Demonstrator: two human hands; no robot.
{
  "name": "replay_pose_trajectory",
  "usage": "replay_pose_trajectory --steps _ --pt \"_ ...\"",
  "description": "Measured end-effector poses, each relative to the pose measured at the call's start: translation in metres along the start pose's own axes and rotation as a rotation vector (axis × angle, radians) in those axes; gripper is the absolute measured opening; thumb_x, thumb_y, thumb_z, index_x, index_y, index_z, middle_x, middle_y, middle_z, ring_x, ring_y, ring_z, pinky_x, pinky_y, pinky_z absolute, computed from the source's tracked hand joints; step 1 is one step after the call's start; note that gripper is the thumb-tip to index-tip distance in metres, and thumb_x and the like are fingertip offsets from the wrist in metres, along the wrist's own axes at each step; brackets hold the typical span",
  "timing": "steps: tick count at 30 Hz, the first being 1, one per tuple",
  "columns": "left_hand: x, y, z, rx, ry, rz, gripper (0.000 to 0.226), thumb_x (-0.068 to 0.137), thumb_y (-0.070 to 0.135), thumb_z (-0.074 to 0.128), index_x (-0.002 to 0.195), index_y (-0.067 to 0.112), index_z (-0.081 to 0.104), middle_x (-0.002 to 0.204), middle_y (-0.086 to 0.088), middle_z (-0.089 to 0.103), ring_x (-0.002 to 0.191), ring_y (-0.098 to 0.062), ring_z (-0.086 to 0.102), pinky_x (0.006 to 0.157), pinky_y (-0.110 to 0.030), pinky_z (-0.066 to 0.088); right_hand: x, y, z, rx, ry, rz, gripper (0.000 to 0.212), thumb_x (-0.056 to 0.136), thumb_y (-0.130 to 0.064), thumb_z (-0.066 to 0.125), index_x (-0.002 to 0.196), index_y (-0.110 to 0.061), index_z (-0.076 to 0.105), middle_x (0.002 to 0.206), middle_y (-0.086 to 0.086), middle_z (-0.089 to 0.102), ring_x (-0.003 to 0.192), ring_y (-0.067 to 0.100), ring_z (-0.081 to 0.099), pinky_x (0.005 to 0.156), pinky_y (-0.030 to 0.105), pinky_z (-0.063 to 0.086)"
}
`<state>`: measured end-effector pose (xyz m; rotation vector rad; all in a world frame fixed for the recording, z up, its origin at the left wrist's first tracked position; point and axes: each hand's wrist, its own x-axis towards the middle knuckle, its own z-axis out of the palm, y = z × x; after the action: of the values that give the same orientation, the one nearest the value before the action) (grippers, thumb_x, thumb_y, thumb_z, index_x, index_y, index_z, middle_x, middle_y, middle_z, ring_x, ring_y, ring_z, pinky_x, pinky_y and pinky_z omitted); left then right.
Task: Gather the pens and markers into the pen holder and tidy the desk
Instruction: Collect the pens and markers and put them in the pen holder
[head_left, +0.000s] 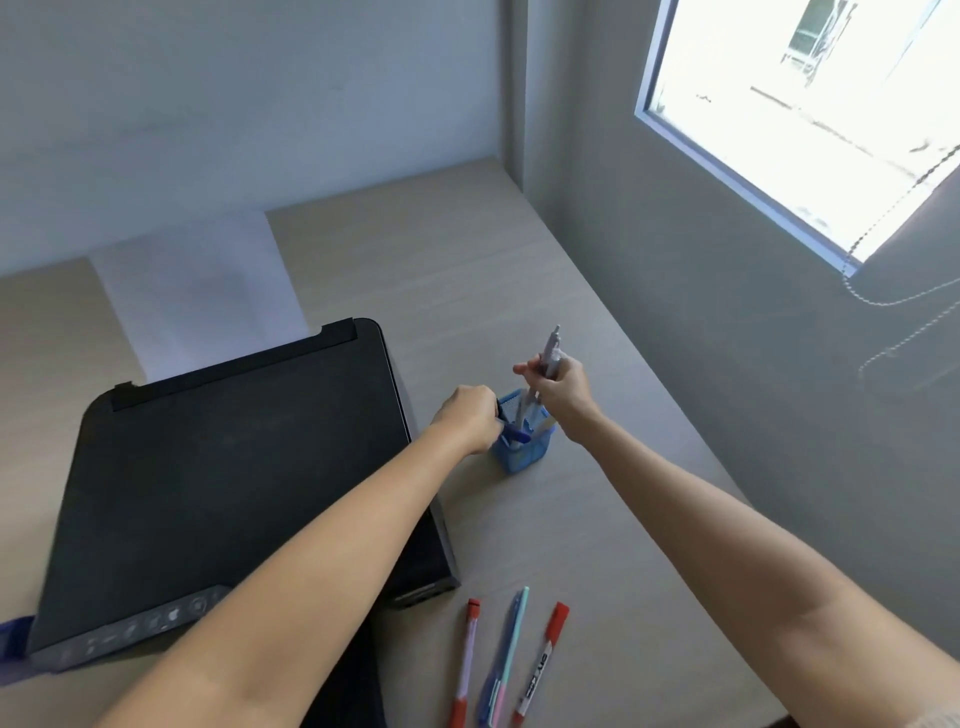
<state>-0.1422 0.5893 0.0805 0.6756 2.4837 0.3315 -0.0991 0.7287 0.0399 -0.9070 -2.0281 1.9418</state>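
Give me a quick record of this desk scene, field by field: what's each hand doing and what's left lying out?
left hand: gripping the rim of the blue mesh pen holder
right hand: holding a grey pen upright above the holder
holder contents: several pens already inside
still loose on desk: red-capped pen, blue-and-pink pen, red marker
other: black printer beside the holder

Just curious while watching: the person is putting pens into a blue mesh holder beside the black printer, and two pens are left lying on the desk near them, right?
Not quite: the head view shows three left on the desk, not two: a red-capped pen, a blue and teal pen and a red marker. The rest holds: the blue mesh holder stands beside the black printer.
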Motion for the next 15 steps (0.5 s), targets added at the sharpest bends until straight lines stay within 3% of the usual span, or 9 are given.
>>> replay_pose_trajectory --steps 4,6,10,15 --pt "-0.001 0.002 0.005 0.082 -0.001 0.014 0.024 0.085 0.016 0.060 0.106 0.012 0.069 0.103 -0.013 0.068 0.093 -0.034 0.065 0.068 -0.033 0.048 0.004 0.006 0.000 -0.202 -0.038 -0.001 0.017 0.085 -0.001 0.060 0.081 -0.017 0.065 0.103 0.012 0.073 0.090 0.023 0.067 0.082 0.041 0.059" --pt "-0.003 0.004 0.006 0.095 0.022 0.034 0.025 0.085 0.017 0.061 0.109 0.014 0.066 0.108 -0.012 0.067 0.097 -0.034 0.064 0.071 -0.034 0.048 0.002 0.006 -0.001 -0.229 -0.042 0.001 0.015 0.085 -0.001 0.060 0.085 -0.014 0.068 0.102 0.013 0.073 0.084 0.020 0.065 0.081 0.039 0.059" --pt "-0.016 0.006 0.001 0.044 0.070 0.054 0.030 0.081 0.026 0.068 0.108 0.014 0.062 0.112 -0.012 0.067 0.100 -0.033 0.062 0.075 -0.034 0.049 -0.006 0.004 -0.009 -0.238 -0.042 -0.009 0.017 0.084 -0.011 0.066 0.101 -0.012 0.068 0.104 0.008 0.072 0.094 0.022 0.068 0.086 0.033 0.056" --pt "-0.064 0.008 -0.013 -0.016 0.229 0.108 0.046 0.086 0.029 0.065 0.124 0.006 0.054 0.121 -0.017 0.058 0.111 -0.035 0.058 0.092 -0.042 0.051 -0.049 0.000 -0.029 -0.227 0.182 -0.084 0.024 0.087 -0.019 0.065 0.109 -0.012 0.062 0.101 0.004 0.068 0.097 0.020 0.065 0.087 0.034 0.054"
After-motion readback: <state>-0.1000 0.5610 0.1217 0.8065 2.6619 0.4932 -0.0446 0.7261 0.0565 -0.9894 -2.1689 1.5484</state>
